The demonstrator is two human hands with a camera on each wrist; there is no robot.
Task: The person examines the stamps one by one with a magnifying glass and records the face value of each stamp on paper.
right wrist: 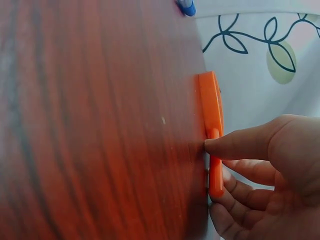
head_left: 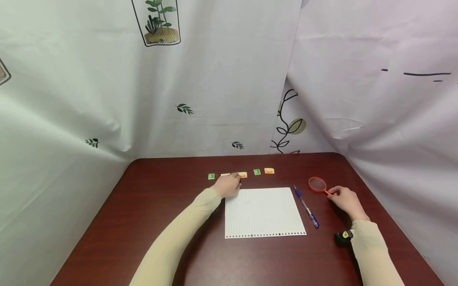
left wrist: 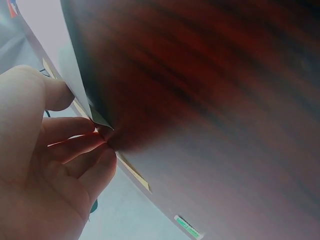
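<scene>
My left hand (head_left: 228, 185) reaches over the top left corner of a lined paper sheet (head_left: 266, 214), fingertips down at the table. Around those fingertips lie small stamp-like pieces: an orange one (head_left: 243, 174) beside them and another (head_left: 225, 174) partly hidden behind the hand. In the left wrist view the fingers (left wrist: 102, 167) extend to the tabletop at the paper's edge, with no piece visibly gripped. On the right, my right hand (head_left: 346, 200) pinches the handle of a red-orange magnifying glass (right wrist: 211, 102) between thumb and fingers. The lens end lies on the table.
A blue pen (head_left: 306, 207) lies between paper and magnifying glass. More stamp-like pieces, green (head_left: 211, 176), green (head_left: 257, 172) and orange (head_left: 269, 171), line the back of the brown table (head_left: 257, 262). A white printed curtain (head_left: 229, 79) hangs behind.
</scene>
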